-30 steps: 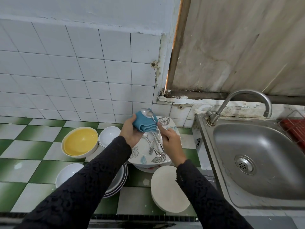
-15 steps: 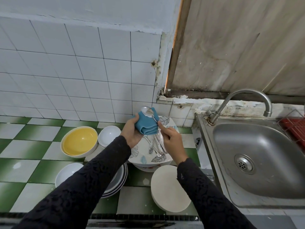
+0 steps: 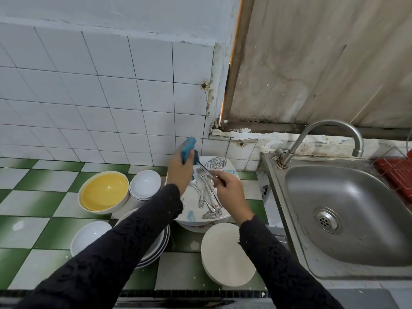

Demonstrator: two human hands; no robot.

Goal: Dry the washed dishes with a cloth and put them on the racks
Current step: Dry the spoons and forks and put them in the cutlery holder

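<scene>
I clench my left hand (image 3: pixel 179 172) round the blue cloth (image 3: pixel 188 150), wrapping 1 utensil (image 3: pixel 204 167) at its top end to dry it. My right hand (image 3: pixel 233 195) pinches its handle for steadiness, above the leaf plate (image 3: pixel 217 162) where the other cutlery (image 3: pixel 204 195) lies.

A single head-worn wide-angle camera looks forward and down, close over the tiled counter (image 3: pixel 26 197) and the sink (image 3: pixel 379 230) on the right.
</scene>
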